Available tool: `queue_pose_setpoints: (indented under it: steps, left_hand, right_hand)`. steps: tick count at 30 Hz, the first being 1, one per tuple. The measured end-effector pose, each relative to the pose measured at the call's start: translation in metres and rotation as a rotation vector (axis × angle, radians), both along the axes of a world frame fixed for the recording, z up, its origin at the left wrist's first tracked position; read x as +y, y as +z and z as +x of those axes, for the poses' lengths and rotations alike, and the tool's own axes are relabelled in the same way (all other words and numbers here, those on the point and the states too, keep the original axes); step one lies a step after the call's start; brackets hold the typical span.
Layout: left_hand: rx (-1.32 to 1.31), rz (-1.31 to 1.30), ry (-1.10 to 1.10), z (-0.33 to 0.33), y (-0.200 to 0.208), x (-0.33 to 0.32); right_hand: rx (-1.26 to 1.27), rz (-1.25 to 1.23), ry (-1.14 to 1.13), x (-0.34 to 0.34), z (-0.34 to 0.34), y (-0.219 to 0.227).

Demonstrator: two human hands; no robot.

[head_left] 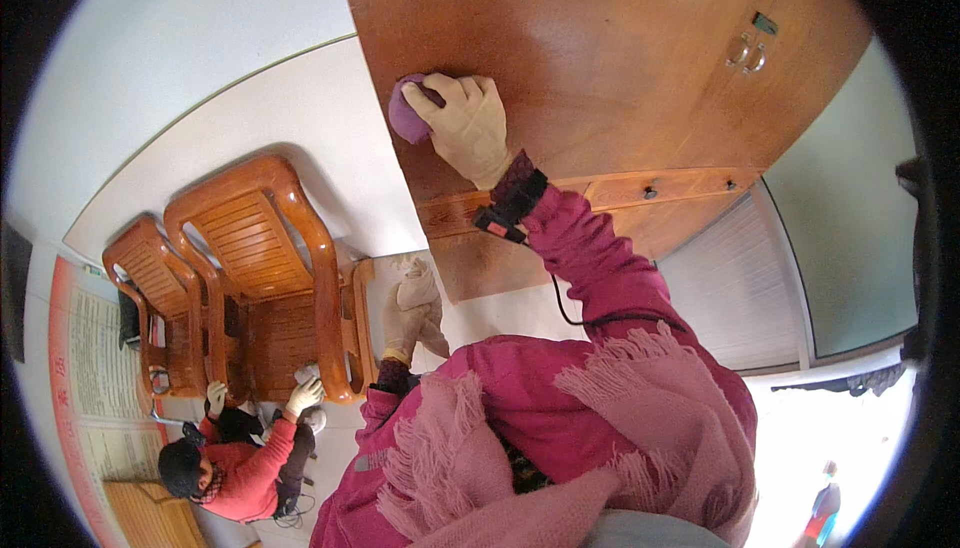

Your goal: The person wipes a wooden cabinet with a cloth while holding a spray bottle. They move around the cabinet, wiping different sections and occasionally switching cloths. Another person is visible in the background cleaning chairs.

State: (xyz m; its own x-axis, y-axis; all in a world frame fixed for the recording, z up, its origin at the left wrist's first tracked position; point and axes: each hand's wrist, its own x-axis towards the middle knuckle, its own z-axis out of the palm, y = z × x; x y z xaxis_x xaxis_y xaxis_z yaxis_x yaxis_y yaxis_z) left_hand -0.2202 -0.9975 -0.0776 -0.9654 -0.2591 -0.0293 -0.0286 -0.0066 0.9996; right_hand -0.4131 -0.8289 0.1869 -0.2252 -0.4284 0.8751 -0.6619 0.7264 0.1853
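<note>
Right hand: the right hand (465, 126), in a beige glove, reaches to the far part of the scene; its fingers are bent over a purple cloth and grasp it.
Purple cloth: the purple cloth (403, 120) is folded into a bunch and lies against the wooden front of the cabinet (590, 68), close to its left edge.
Left hand: the left hand (402, 326), also gloved, is low and near the body, left of the person's middle. A pale crumpled cloth (416, 288) is at this hand; how firmly the fingers close on it, one cannot tell.
Cabinet: it is reddish brown and shiny, with a pair of metal handles (746, 54) toward the right and drawers with dark knobs (650, 192) on the nearer side.
Wrist and clothes: the right wrist carries a black band (520, 195) with a dark cable; the person wears a magenta jacket (600, 268) and a pink fringed scarf (660, 428).
Left side: two wooden armchairs (250, 248), with slatted backs, stand by the white wall.
Co-worker: another person (245, 473), in a red top and dark hat, is low beside the chairs; one gloved hand (303, 396) is at the seat's near edge with a greyish cloth (306, 374).
</note>
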Motion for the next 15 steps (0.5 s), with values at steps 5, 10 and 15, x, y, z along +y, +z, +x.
queue_pose_setpoints:
  steps: [5,10,15]
  left_hand:
    - [-0.045,0.059,-0.047,-0.003,-0.004,-0.002]
    - [-0.072,-0.075,-0.062,-0.012,-0.028,-0.006]
    - [-0.033,-0.049,-0.148,-0.021,-0.021,0.004]
  right_hand:
    - [0.158,-0.096,-0.193,0.059,-0.017,0.042]
    - [0.239,-0.395,-0.452,0.183,-0.04,0.052]
    - [0.264,-1.002,-0.511,0.288,-0.074,0.038]
